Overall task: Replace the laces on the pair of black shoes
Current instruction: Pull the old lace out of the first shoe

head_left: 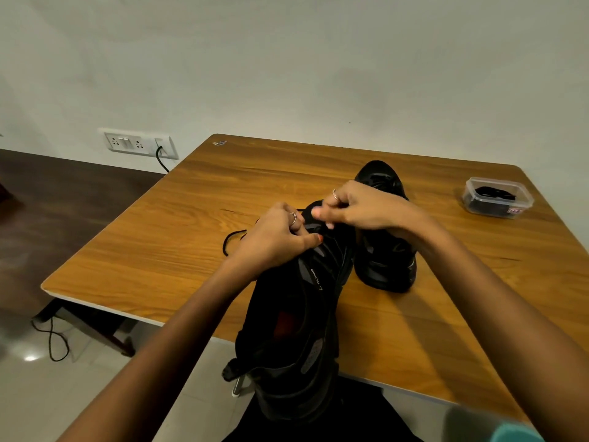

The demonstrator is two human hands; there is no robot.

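Both forearms reach forward over the near black shoe (296, 317). The left hand (274, 240) and right hand (357, 208), fingers curled, pinch its lace (231, 242) at the toe end.

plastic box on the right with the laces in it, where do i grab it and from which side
Grip the plastic box across its two long walls just under the rim, coming from above. It sits upright and alone on the table, open on top, so nothing blocks the fingers.

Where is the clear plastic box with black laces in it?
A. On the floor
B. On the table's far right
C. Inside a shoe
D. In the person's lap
B: the box sits on the table at its far right, beyond the second shoe.
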